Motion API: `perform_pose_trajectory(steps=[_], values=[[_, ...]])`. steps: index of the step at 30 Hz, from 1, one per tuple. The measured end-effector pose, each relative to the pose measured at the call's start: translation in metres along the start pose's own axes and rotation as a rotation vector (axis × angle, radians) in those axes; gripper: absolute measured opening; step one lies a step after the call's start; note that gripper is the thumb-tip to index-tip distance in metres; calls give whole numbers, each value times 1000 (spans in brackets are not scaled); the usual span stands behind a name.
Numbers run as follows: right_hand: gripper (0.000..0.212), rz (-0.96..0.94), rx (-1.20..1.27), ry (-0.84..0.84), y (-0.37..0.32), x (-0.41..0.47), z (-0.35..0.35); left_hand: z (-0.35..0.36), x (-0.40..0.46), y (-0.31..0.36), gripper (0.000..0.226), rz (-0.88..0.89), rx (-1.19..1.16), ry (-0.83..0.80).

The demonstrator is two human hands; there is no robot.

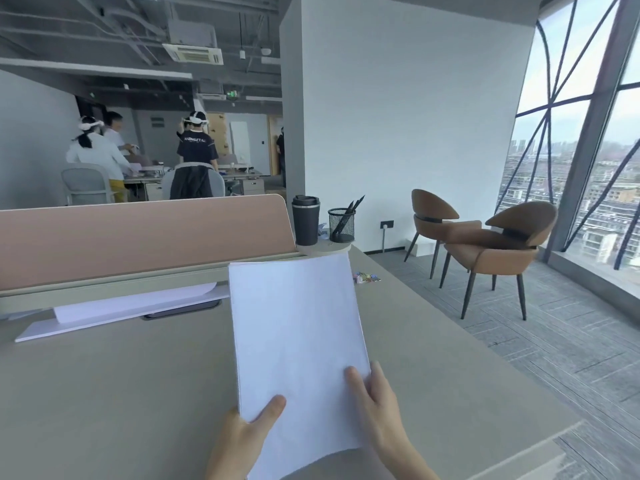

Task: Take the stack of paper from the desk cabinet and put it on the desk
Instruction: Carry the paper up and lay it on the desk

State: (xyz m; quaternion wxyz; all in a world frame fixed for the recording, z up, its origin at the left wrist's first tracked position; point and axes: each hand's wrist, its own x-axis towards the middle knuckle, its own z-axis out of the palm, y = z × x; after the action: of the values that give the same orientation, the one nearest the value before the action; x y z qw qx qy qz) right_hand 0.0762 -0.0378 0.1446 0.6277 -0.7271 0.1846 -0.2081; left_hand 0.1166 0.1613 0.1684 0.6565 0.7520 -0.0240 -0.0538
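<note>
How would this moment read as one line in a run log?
phase: placing | paper stack: held over desk, both hands | left hand: near corner | right hand: right edge

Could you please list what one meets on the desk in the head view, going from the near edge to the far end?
left hand and right hand gripping the stack of paper → candy wrappers → black tumbler and mesh pen holder.
</note>
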Motion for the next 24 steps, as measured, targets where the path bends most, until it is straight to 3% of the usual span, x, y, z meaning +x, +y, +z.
perform_pose_trajectory(steps=[2,9,16,21,24], values=[[44,16,-95,49,-2,10,-6,8,10,0,14,9,36,-1],[38,164,-339,82,11,69,-38,59,49,-9,15,-231,30,-132],[33,219,-626,50,29,153,-86,143,101,-8,30,-261,77,-118],[35,211,-840,104,53,216,-113,202,139,-3,20,-105,204,59],[31,197,-922,143,62,246,-125,231,163,-8,49,50,436,120]])
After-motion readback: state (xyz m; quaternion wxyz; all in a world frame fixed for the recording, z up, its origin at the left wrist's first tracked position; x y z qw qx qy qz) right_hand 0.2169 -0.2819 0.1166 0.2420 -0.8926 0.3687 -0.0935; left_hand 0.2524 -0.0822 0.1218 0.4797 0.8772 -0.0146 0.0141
